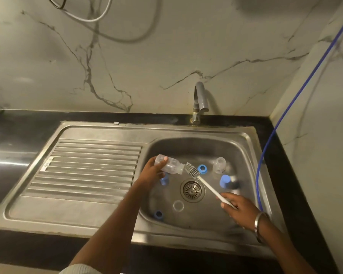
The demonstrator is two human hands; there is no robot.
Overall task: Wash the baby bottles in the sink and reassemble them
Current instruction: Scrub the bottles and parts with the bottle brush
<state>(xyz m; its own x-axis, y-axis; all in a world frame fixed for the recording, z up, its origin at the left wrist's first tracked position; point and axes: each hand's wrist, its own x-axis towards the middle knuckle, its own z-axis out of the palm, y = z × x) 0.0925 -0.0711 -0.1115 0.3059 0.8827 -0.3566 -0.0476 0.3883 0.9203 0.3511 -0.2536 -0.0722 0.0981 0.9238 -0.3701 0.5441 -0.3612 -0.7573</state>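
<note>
My left hand (151, 171) grips a clear baby bottle (171, 164) tilted on its side over the steel sink (244, 155), its mouth pointing right. My right hand (238, 208) holds the white handle of a bottle brush (192, 171), whose grey bristle head sits just at the bottle's mouth. In the basin lie a second clear bottle (219, 164), a blue collar ring (202, 169), a blue cap (225, 180), another blue piece (164, 181) partly hidden under my left hand, a blue ring (158, 214) and a clear round lid (178, 205).
The drain strainer (192, 190) sits mid-basin. A grey tap (200, 101) stands behind the basin; no water is visible. The ribbed drainboard (87, 167) lies to the left. A blue hose (269, 139) runs down the right wall to the counter.
</note>
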